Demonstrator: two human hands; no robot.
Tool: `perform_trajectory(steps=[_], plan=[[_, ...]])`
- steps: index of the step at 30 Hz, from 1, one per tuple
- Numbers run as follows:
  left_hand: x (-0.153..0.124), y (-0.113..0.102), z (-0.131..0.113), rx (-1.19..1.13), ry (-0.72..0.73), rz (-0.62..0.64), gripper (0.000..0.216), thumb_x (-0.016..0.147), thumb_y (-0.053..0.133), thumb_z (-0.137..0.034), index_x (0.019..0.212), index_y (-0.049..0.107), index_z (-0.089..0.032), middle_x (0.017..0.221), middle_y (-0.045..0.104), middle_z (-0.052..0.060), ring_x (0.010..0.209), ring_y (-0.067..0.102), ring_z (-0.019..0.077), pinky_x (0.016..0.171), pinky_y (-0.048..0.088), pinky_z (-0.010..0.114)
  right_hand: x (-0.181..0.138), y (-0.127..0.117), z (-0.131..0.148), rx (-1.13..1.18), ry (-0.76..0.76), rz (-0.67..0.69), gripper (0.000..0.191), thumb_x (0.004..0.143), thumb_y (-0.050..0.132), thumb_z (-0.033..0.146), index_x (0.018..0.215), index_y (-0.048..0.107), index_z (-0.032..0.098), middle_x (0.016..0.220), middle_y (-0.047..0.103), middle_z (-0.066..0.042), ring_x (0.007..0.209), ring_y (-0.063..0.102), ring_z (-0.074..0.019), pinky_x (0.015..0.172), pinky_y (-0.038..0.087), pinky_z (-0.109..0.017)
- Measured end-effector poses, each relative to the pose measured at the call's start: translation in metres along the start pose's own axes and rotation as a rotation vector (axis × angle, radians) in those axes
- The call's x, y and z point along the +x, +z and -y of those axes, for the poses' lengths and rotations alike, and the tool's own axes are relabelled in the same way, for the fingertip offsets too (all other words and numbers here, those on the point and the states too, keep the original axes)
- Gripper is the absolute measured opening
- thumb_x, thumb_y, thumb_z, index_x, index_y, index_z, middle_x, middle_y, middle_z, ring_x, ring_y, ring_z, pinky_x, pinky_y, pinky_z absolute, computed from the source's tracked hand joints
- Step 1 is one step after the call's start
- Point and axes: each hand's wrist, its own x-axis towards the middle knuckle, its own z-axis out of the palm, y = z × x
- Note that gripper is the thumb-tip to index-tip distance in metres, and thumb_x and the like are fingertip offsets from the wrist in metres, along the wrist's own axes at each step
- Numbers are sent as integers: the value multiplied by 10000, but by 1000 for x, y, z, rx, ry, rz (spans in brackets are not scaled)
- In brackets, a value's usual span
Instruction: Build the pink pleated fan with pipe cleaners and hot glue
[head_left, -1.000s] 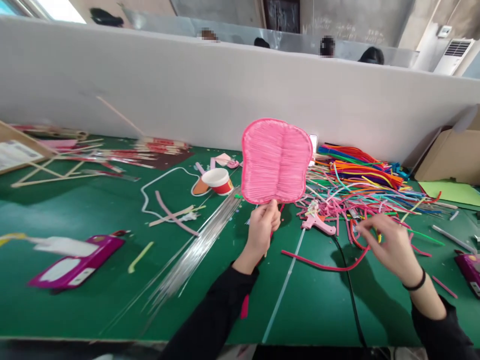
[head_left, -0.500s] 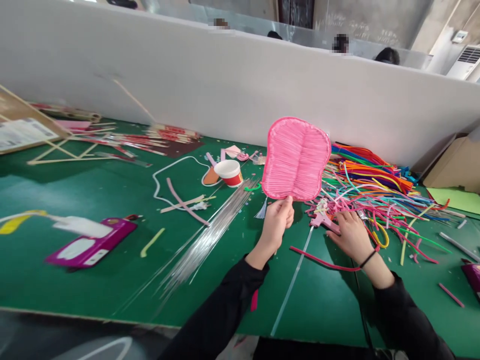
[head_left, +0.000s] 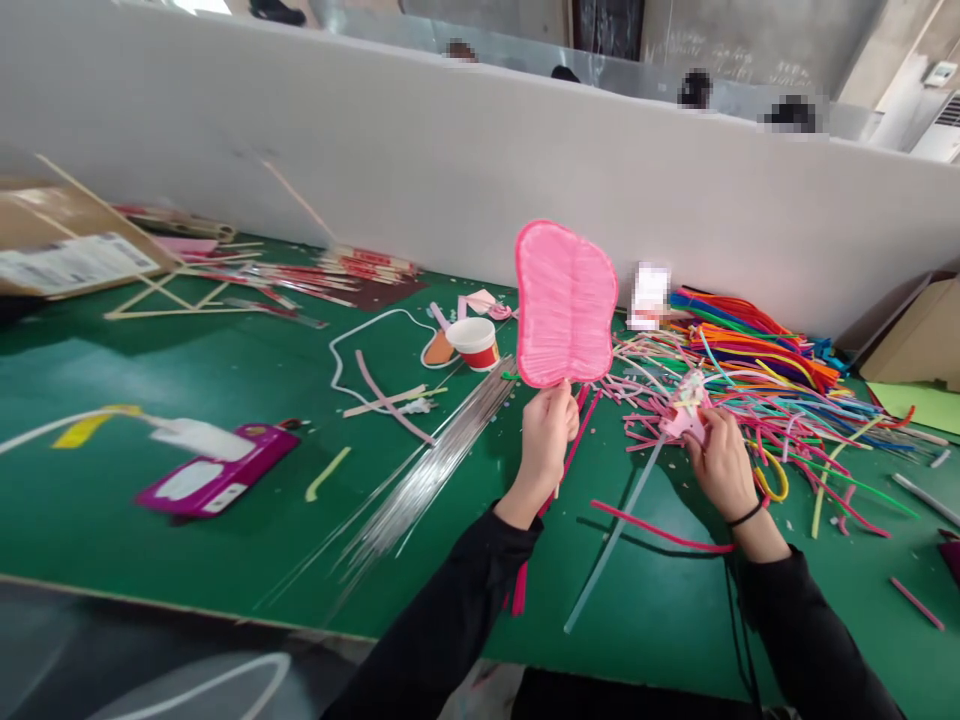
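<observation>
Holds a pink fan [head_left: 566, 305] upright in the left grip [head_left: 546, 440], pinched at its lower edge between thumb and fingers, long axis close to vertical, broad face toward the viewer. Clasps a pink glue gun [head_left: 685, 420] by the handle in the right grip [head_left: 724, 465], to the right of the fan and lower, well apart from it. Points the gun away, slightly rightward, with a translucent glue stick [head_left: 593, 580] reaching from its rear toward the near edge of the green desk [head_left: 262, 380]. With the trigger hidden, cannot tell if pressed.

Shows on the fan a finely ribbed filling, a central crease, and a fuzzy, deeper-pink rim around a rounded, waisted outline. Shows whitish clumps about the gun's front, too blurred to read.

Has a thin, curved red strip [head_left: 652, 531] between and below the hands; soft, bright pipe cleaners [head_left: 761, 350] heaped beyond the right grip; straight, shiny wires [head_left: 442, 460] left of the left grip, a smooth paper cup [head_left: 476, 355] just beside their far end.
</observation>
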Motion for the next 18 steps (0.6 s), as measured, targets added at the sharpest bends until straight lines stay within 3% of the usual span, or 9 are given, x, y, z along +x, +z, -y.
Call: perform_trajectory(steps=[6,11,13,18], plan=[[4,-1,4,-26,-1,-23,571,830,668,-554,537,322,-207,475,277,-89,384,219,29,372,152,191,1,-6,-12,0,64,-226,390,979,484,325,1308,438,122,1163,543,-206,1096,563,-323,890,520,-547],[0,2,6,-7,-27,27,540,824,681,-533,572,327,-213,478,279,-99,389,218,33,375,164,188,4,-10,-27,253,504,-391,406,969,477,460,1224,515,146,1127,582,-162,1044,580,-281,915,492,-512],[-1,3,6,-4,-41,47,539,820,684,-543,573,337,-212,477,288,-99,389,223,31,376,165,184,5,-13,-31,391,625,-411,427,990,410,510,1197,542,160,1042,622,-118,923,617,-237,838,522,-449],[-4,6,8,-6,-61,84,538,781,718,-598,633,383,-205,502,310,-107,397,254,27,384,187,162,9,-16,-31,646,729,-354,526,991,323,589,1076,619,163,921,694,-99,750,655,-200,675,544,-365]])
